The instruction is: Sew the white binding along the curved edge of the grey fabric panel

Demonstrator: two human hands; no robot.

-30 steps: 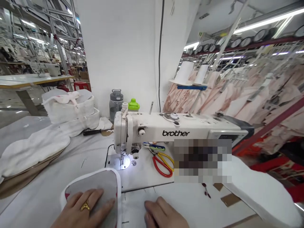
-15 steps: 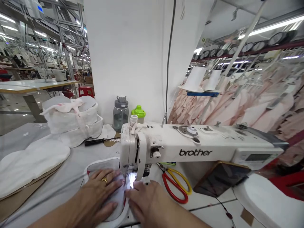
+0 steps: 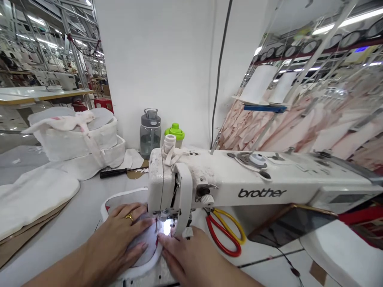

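A grey padded fabric piece [image 3: 144, 258] with white edging lies under the head of the white sewing machine [image 3: 223, 175], beside the lit needle area. Flat on this piece rests my left hand [image 3: 127, 227], its fingers spread and a gold ring on one of them. My right hand [image 3: 187, 249] is at the piece's right edge, just in front of the needle. Its fingers are drawn together on that edge, and some are hidden behind the machine's parts. A bit of red shows along the edging between the two hands.
Red- and yellow-handled scissors [image 3: 224, 235] lie right of the needle, near a leaning dark-screened device [image 3: 293, 225]. Behind are a screwdriver [image 3: 113, 173], a grey bottle [image 3: 150, 133] and a green-lidded cup [image 3: 175, 131]. White padded pieces [image 3: 38, 195] are stacked left; thread cones [image 3: 259, 84] stand upper right.
The head view has shifted, so the machine appears larger. My hands stay on the fabric piece in nearly the same pose, and the piece has barely moved.
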